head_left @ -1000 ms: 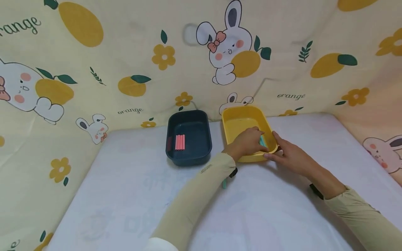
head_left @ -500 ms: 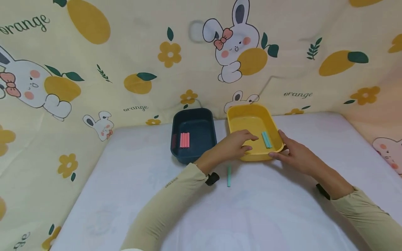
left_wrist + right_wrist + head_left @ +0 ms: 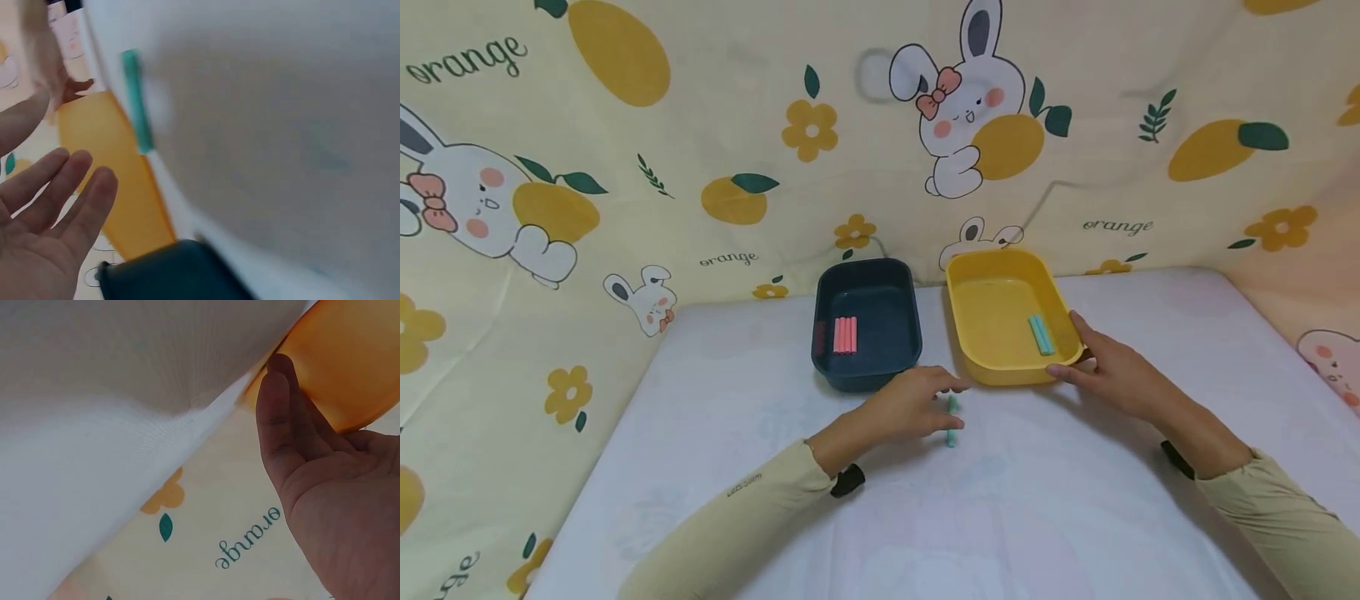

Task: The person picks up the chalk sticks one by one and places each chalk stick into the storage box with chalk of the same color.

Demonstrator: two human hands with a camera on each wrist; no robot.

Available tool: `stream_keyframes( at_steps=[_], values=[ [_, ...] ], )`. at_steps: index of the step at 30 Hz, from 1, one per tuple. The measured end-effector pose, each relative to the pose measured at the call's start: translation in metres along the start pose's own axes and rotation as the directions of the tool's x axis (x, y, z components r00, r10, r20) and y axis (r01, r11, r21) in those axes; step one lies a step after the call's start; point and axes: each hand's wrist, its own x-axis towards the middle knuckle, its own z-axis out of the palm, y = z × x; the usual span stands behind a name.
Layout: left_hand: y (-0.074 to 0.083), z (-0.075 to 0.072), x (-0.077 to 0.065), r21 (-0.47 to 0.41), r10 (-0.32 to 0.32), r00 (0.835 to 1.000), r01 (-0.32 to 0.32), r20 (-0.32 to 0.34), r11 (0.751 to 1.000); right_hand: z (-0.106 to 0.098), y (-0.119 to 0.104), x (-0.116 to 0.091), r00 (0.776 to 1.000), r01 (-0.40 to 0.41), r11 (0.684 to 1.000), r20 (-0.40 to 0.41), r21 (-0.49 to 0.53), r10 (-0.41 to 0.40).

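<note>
My left hand [image 3: 912,404] reaches over the white table with fingers spread and nothing held. Its thumb overlaps a green chalk stick [image 3: 951,439] lying there in the head view; the left wrist view has the same chalk stick [image 3: 137,103] beyond the fingertips. My right hand [image 3: 1116,372] holds the near right corner of a yellow tray [image 3: 1006,377], thumb at the front and fingers along the side. Inside that tray, two green chalk sticks [image 3: 1041,335] lie side by side. The right wrist view shows the fingers [image 3: 275,419] against the tray's wall.
Left of the yellow tray stands a dark blue tray [image 3: 867,379] with several pink chalk sticks [image 3: 846,335] in a row. A printed cloth backdrop [image 3: 820,192] rises behind both trays at the table's far edge.
My left hand has come out of the yellow tray, moving left and toward me to the loose chalk stick. The right hand stays at the tray's corner.
</note>
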Motion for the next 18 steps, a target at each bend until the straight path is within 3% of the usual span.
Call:
stream_keyframes(
  at_steps=[7,12,18],
  values=[
    [-0.009,0.014,-0.008,0.189,-0.058,0.997,0.049,0.043,0.981,0.000,0.001,-0.001,1.000,0.017,1.000,-0.006,0.002,-0.017],
    [-0.012,0.019,-0.006,0.213,-0.111,0.992,0.097,0.053,0.972,-0.002,0.001,-0.003,1.000,0.018,1.000,-0.005,0.006,-0.018],
    [-0.016,0.022,-0.001,0.212,-0.075,0.996,0.066,0.037,0.975,-0.002,0.001,-0.003,0.999,0.038,0.999,-0.015,0.006,-0.038]
  ],
)
